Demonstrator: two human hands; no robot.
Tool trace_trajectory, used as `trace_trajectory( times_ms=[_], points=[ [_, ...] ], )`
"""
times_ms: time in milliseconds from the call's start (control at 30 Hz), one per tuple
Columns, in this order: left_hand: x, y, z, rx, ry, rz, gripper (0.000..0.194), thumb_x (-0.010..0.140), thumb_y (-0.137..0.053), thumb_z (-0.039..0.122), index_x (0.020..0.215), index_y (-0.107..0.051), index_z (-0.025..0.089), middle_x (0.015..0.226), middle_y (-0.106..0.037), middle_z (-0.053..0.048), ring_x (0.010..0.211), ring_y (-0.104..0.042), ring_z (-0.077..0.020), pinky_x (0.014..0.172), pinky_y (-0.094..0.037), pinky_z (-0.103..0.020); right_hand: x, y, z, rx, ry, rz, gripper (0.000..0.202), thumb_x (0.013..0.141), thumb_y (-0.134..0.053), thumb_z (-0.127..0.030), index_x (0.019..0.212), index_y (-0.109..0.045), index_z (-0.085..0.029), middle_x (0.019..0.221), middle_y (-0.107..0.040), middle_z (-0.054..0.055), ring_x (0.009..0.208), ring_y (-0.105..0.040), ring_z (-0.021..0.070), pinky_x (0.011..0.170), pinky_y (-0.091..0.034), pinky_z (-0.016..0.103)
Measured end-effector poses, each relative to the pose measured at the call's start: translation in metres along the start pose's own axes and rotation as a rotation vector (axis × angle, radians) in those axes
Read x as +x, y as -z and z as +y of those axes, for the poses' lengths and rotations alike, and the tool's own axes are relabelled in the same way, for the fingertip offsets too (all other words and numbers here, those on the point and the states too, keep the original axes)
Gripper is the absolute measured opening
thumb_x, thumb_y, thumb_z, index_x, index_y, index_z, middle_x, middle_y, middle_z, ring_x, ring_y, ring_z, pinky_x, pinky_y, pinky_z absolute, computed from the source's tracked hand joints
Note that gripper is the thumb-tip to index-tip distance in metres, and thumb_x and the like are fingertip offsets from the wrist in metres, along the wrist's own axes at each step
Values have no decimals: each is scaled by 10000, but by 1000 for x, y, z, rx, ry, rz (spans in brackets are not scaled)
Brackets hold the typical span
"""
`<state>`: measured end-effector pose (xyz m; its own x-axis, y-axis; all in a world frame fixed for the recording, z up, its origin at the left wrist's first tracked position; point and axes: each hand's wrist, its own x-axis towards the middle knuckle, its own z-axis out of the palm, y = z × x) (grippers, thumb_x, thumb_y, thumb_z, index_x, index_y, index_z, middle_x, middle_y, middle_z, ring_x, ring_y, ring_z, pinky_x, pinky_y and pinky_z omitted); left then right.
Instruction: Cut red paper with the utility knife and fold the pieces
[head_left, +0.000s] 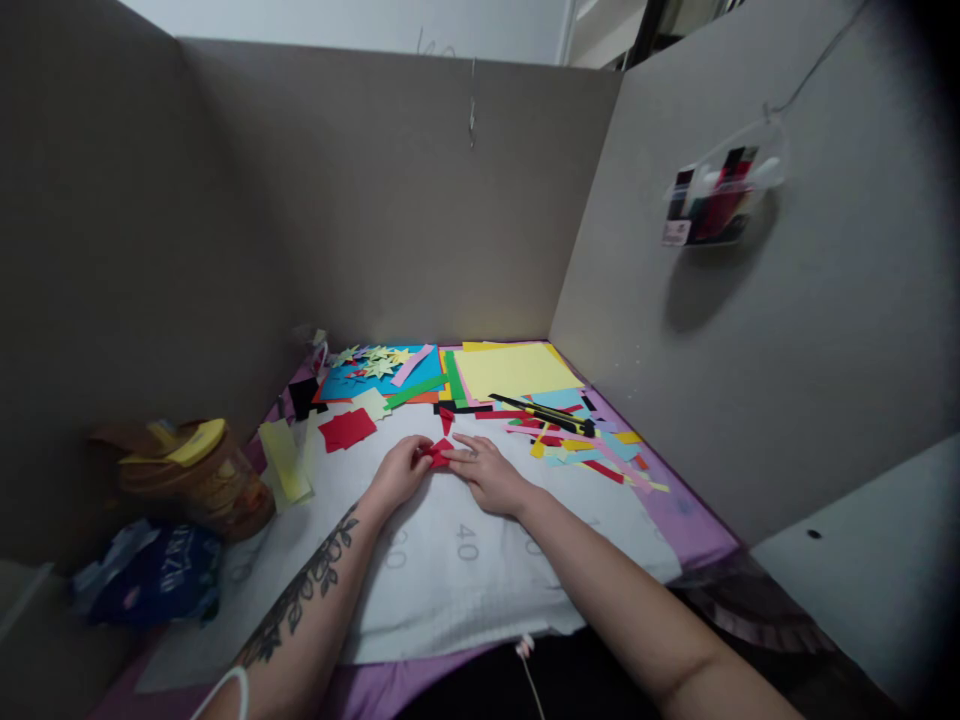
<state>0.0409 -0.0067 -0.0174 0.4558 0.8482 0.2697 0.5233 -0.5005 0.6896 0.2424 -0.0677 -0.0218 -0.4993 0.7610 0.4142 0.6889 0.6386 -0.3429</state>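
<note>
A small folded red paper piece [439, 453] lies on the white numbered sheet [465, 590], between my hands. My left hand [403, 468] pinches its left edge with thumb and forefinger. On the right, my right hand [489, 475] rests with its fingers spread, fingertips touching the paper's right side. Just beyond it is another small red piece [447, 420]. Red paper squares [347, 430] lie to the left of my hands, with pale squares [373, 403] behind them.
Folded stars [379, 362] lie on blue paper at the back left. Yellow sheets [517, 372] lie at the back right, near black-and-yellow cutters [555, 415] and coloured strips [619, 450]. A brown jar [217, 490] and blue packet [154, 575] stand left. Grey panels enclose the table.
</note>
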Motion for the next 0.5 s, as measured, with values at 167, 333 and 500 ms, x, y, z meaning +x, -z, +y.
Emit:
trace_trajectory(
  times_ms=[167, 333, 500],
  points=[
    [-2, 1, 6, -46, 17, 63, 249, 869, -397, 285, 951, -609, 182, 996, -643, -71, 906, -589, -191, 789, -461, -302, 1, 1, 3, 504, -248, 459, 132, 789, -585, -247, 833, -704, -207, 933, -698, 77, 973, -612, 221, 890, -462, 407],
    [-5, -5, 20, -271, 63, -13, 212, 833, -472, 317, 938, -598, 183, 951, -658, -43, 869, -610, -171, 784, -478, -283, 3, -4, 9, 891, -538, 577, 96, 678, -650, -259, 734, -620, -186, 734, -639, 10, 663, -607, 161, 631, -517, 303],
    [-8, -15, 31, -591, 159, -114, 266, 782, -560, 364, 961, -545, 168, 834, -628, -29, 733, -591, -139, 684, -474, -257, 6, -7, -3, 968, -539, 457, 244, 660, -614, -202, 904, -612, -192, 873, -630, 14, 682, -606, 135, 619, -513, 266]
  ],
)
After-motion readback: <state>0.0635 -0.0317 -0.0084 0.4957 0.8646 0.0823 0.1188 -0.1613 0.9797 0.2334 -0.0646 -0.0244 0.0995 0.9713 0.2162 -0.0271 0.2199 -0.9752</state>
